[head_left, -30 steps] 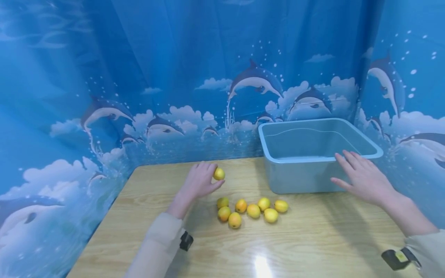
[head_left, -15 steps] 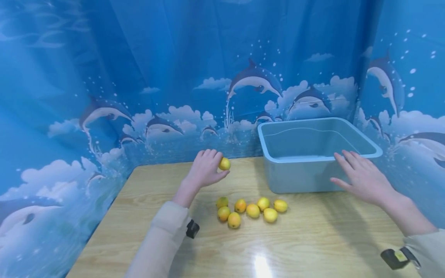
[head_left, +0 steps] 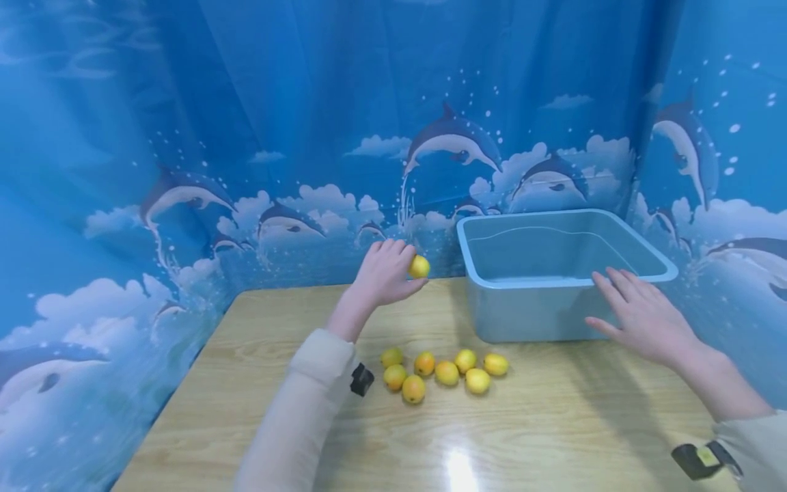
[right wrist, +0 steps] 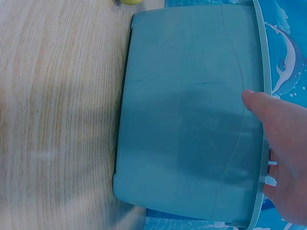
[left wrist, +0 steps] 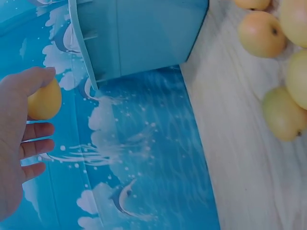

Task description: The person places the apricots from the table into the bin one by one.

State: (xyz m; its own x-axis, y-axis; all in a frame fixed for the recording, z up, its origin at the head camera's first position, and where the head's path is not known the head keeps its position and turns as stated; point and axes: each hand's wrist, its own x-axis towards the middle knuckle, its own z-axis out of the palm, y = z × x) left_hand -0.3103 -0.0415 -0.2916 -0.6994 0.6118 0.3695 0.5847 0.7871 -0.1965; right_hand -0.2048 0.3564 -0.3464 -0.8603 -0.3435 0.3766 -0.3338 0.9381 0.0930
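My left hand point(head_left: 386, 273) pinches a small yellow loquat-like fruit point(head_left: 419, 266) between thumb and fingers, raised over the table's far edge, left of the blue bin point(head_left: 529, 311). In the left wrist view the thumb lies along the held fruit point(left wrist: 45, 100), with the other fingers spread below it. My right hand point(head_left: 645, 314) is at the bin's near right rim, its fingers extended over the rim. The right wrist view has the thumb point(right wrist: 254, 100) in front of the bin's outer wall point(right wrist: 187, 110). Several similar fruits point(head_left: 447, 373) lie in a loose group on the table.
The wooden table point(head_left: 258, 396) carries the bin at its back right, close to the curtain. A blue dolphin-print curtain point(head_left: 307, 137) surrounds the back and sides. A bright reflection shows on the tabletop near the front.
My left hand has risen and moved away and to the right with the fruit, nearing the bin. The right hand has stayed at the rim, and the grouped fruits lie as before.
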